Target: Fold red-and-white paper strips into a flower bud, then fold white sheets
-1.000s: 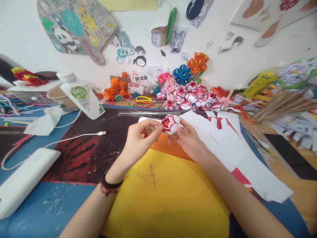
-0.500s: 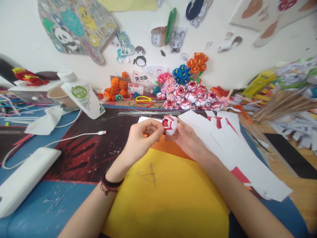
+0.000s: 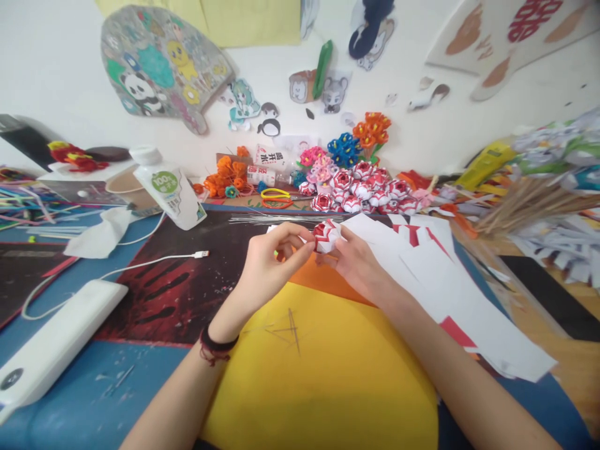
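Between my two hands is a red and white paper flower [image 3: 327, 237], held up over the orange sheet [image 3: 332, 282]. My left hand [image 3: 279, 253] pinches its left edge with thumb and forefinger. My right hand [image 3: 352, 257] supports it from the right and below, its fingers curled around that side. Under my forearms spreads a yellow sheet [image 3: 337, 369], on which several thin wires [image 3: 291, 330] lie crossed. Behind the flower, more thin wires [image 3: 276, 219] lie in a row on the dark mat [image 3: 187, 231].
Many finished red and white flowers [image 3: 370, 187] are heaped by the wall. White paper sheets [image 3: 445, 294] lie to the right. At left are a tilted white glue bottle [image 3: 171, 194], a white power bank [image 3: 60, 344] and its cable [image 3: 154, 259]. Yellow-handled scissors [image 3: 276, 195] lie at the back.
The flower has turned a little in my fingers, its red centre now facing more to the left. The whole view has shifted slightly; both hands keep their hold.
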The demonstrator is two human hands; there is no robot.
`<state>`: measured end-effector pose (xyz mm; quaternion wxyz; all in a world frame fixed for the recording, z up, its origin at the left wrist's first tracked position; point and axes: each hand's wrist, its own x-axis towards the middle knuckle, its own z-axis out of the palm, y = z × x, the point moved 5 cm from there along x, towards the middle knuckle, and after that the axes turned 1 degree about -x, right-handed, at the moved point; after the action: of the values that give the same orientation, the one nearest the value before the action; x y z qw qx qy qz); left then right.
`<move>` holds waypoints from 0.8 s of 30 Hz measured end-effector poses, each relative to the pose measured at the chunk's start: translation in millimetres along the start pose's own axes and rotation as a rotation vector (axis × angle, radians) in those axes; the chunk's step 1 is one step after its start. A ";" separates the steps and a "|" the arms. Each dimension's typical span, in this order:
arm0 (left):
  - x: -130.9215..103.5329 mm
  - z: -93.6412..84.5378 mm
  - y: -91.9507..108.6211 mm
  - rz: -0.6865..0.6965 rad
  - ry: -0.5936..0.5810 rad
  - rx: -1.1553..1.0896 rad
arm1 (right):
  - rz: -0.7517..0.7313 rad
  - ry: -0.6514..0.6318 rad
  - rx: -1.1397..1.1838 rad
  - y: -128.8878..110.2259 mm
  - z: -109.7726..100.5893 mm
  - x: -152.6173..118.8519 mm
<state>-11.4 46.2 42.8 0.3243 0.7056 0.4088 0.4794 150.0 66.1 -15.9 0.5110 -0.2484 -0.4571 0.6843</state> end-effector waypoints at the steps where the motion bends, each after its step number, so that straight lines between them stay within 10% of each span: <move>1: 0.0 0.4 0.6 0.010 -0.011 0.019 | -0.003 -0.002 0.000 0.4 0.4 0.0; 18: -4.4 4.5 1.2 0.254 0.019 0.339 | -0.039 0.163 -0.160 -2.3 0.2 -3.1; 24: -11.8 12.0 3.0 0.431 0.107 0.807 | -0.053 0.181 -0.200 -0.8 -0.7 -3.0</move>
<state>-1.7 33.5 36.5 -0.1052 0.8188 0.4228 0.3739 151.9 63.6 -15.8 0.5409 -0.3466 -0.4814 0.5963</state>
